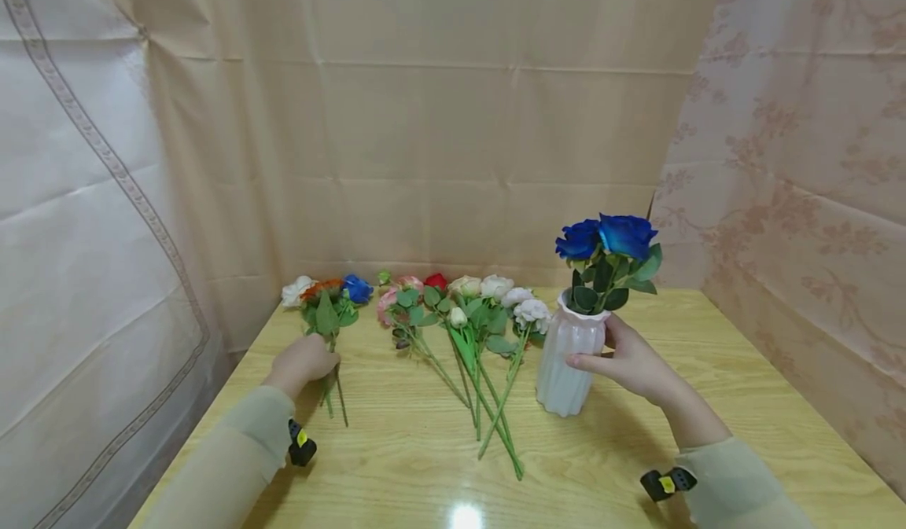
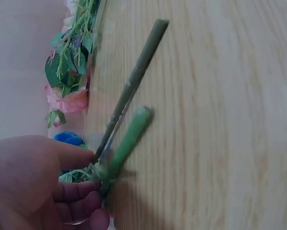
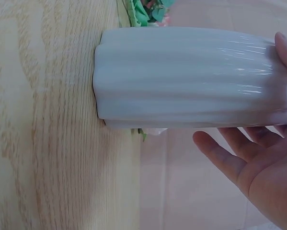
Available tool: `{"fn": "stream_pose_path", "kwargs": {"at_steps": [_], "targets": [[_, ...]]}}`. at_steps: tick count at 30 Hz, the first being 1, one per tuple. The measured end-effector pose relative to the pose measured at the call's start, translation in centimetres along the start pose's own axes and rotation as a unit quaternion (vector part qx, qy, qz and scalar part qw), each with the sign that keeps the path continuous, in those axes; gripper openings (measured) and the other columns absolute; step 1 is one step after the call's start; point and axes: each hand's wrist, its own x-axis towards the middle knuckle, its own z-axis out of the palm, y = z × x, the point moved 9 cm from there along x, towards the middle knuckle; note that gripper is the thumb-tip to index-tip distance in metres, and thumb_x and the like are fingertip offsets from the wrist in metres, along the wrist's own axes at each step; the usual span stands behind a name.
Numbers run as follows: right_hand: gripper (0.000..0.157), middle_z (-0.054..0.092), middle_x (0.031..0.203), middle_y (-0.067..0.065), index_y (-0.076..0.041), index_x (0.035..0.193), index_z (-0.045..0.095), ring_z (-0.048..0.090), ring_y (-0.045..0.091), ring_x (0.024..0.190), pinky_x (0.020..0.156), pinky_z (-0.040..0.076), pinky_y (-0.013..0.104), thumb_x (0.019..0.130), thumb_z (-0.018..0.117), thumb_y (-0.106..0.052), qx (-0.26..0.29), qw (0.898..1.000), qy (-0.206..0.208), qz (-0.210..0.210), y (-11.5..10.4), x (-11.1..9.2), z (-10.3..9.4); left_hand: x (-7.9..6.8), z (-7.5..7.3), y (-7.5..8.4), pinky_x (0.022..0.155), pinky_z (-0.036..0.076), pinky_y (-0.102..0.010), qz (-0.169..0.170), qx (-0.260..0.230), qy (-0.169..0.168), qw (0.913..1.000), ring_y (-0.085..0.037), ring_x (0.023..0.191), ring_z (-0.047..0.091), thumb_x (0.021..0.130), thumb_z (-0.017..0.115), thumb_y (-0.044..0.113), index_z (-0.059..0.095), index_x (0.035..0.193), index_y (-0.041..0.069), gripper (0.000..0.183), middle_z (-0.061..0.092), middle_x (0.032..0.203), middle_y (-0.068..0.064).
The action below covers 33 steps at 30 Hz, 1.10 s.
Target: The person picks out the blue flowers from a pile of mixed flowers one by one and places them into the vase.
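Observation:
My left hand (image 1: 306, 362) pinches flower stems (image 2: 129, 91) at the table's left side, a dark one and a green one jutting past the fingers in the left wrist view. Beyond that hand lie a white flower (image 1: 296, 291), an orange flower (image 1: 322, 288) and a blue rose (image 1: 357, 288) among green leaves. On the right, my right hand (image 1: 633, 362) grips a white fluted vase (image 1: 564, 364), thumb on the near side and fingers round the neck. The vase (image 3: 181, 76) stands tilted slightly, with two blue roses (image 1: 627, 235) in its ruffled mouth.
Between the hands, pink flowers (image 1: 388, 306), a red rose (image 1: 436, 281), and cream and white flowers (image 1: 532, 314) lie with crossing stems (image 1: 499, 419) toward the front. The wooden table (image 1: 396, 474) meets a beige curtain (image 1: 439, 136) behind and a floral cloth (image 1: 814, 199) at right.

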Motion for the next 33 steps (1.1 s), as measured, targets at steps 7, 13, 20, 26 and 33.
{"fn": "stream_pose_path", "kwargs": {"at_steps": [7,13,20,26,33], "targets": [[0.083,0.049,0.14,0.02,-0.012,0.157,0.03,0.057,0.042,0.119,0.082,0.059,0.041,0.091,0.08,-0.022,-0.002,1.0,0.0,-0.002,-0.2,0.0,0.1,-0.3,-0.2,-0.3,0.06,0.043,-0.041,-0.006,-0.013,0.009,0.9999,-0.028,0.072,0.055,0.092,0.061,0.023,0.066,0.083,0.008,0.017,0.061,0.083,-0.01],[0.084,0.049,0.141,0.02,-0.013,0.158,0.029,0.056,0.042,0.12,0.083,0.059,0.042,0.092,0.08,-0.023,-0.004,1.0,0.001,0.001,-0.1,0.0,0.1,-0.3,-0.3,0.5,0.056,0.043,-0.038,0.005,-0.006,0.02,0.9998,-0.025,0.066,0.053,0.084,0.067,0.016,0.067,0.076,0.01,0.01,0.059,0.077,-0.009],[0.084,0.048,0.141,0.02,-0.012,0.158,0.029,0.056,0.043,0.121,0.083,0.059,0.042,0.092,0.08,-0.022,-0.001,1.0,0.002,0.0,0.0,-0.1,0.0,0.1,-0.1,1.4,0.057,0.045,-0.04,0.01,0.0,0.024,0.9997,-0.026,0.069,0.054,0.08,0.063,0.006,0.067,0.072,0.008,0.009,0.062,0.082,-0.012],[0.084,0.048,0.141,0.02,-0.012,0.157,0.029,0.055,0.044,0.122,0.086,0.058,0.043,0.091,0.08,-0.021,0.01,1.0,0.0,0.0,0.2,0.1,0.0,0.6,-0.9,1.5,0.06,0.048,-0.044,0.033,-0.014,0.061,0.9975,-0.028,0.072,0.054,0.083,0.06,0.008,0.066,0.081,0.003,0.008,0.063,0.087,-0.015],[0.083,0.048,0.142,0.02,-0.012,0.157,0.029,0.054,0.044,0.124,0.09,0.056,0.051,0.092,0.08,-0.021,0.008,1.0,0.001,-0.002,0.0,0.1,0.1,0.5,-1.8,-0.4,0.056,0.04,-0.039,0.04,-0.025,0.063,0.9969,-0.024,0.061,0.048,0.091,0.057,0.011,0.057,0.071,0.007,0.02,0.052,0.07,-0.009]]}}
